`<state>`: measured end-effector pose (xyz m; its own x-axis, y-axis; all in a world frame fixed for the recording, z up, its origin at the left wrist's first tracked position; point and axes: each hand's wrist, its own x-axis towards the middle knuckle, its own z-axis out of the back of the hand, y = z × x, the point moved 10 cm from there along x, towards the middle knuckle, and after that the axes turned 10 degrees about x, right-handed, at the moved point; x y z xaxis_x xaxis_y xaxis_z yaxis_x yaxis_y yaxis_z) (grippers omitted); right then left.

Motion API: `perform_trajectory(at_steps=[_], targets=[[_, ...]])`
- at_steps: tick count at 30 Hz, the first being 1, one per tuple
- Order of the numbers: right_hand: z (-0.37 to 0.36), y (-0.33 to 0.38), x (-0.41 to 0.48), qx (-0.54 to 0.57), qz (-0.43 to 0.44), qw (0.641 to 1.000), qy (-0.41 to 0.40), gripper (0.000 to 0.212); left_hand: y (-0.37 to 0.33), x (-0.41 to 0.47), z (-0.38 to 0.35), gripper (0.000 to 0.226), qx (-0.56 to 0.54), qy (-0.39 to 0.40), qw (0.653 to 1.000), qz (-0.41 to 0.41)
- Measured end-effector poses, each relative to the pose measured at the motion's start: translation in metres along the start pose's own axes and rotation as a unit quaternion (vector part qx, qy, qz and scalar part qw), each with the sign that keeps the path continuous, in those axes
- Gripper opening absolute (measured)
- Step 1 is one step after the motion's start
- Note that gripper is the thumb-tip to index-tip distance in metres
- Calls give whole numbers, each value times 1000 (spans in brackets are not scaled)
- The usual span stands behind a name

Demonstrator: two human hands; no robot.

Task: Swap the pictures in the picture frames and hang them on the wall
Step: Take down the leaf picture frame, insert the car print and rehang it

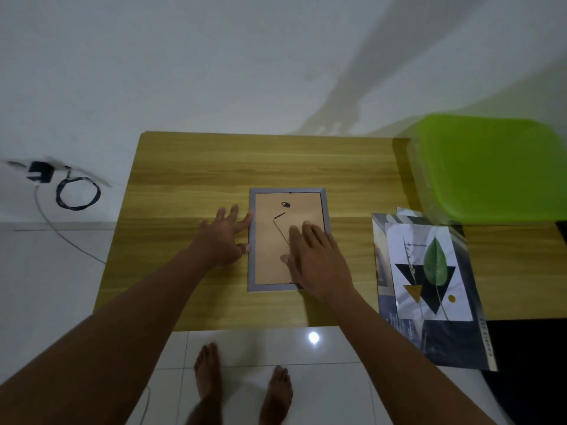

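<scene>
Picture frame (251,273) lies face down, roughly mid-table on the wooden table (214,167), long side running away from the person. Grey rails, brown backing board (267,240) up. Small black hanger (286,204) near the far end of the backing. Stand leg (280,228) lies folded on the board, partly under the right hand.

Left hand (222,240) is at the frame's left rail with fingers spread wide and straight. Index tip and thumb tip touch the rail's outer edge, the rest of the hand is on the table, and it grips nothing. Right hand (316,262) lies flat on the backing, fingers straight and close together, pointing to the far end, palm over the frame's near right corner. It presses on the board and holds nothing.

Right of the frame and well apart from it, a leaf print (426,271) lies face up: green leaf, dark and gold triangles on white. It sits on a larger dark sheet (454,342) that overhangs the table's near edge. More sheet edges show under these, count unclear.

Green plastic container (497,167) sits at the far right, blurred, covering the table's far right corner; cannot tell if it is a lid or a box.

On the white floor (322,394) left of the table are a black charger (40,171) and a coiled black cable (78,193), with a thin grey wire trailing toward the table. Two bare feet (208,372) stand on the tiles at the near table edge. A white wall (214,56) is behind
</scene>
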<state>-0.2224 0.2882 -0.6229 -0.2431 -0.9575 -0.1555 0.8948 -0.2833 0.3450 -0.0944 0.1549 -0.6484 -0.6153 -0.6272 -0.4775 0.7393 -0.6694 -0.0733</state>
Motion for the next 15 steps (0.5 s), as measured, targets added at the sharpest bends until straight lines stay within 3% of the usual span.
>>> perform_trajectory(at_steps=[4,9,15], targets=[[-6,-5,-2,80,32,993,76,73,0,0,-1,79,-3,-4,1000,-2],[-8,-10,-9,70,58,984,152,101,-1,0,0,79,-19,-1,1000,-3],[-9,-7,-7,40,64,981,177,103,0,0,-1,79,-21,0,1000,1]])
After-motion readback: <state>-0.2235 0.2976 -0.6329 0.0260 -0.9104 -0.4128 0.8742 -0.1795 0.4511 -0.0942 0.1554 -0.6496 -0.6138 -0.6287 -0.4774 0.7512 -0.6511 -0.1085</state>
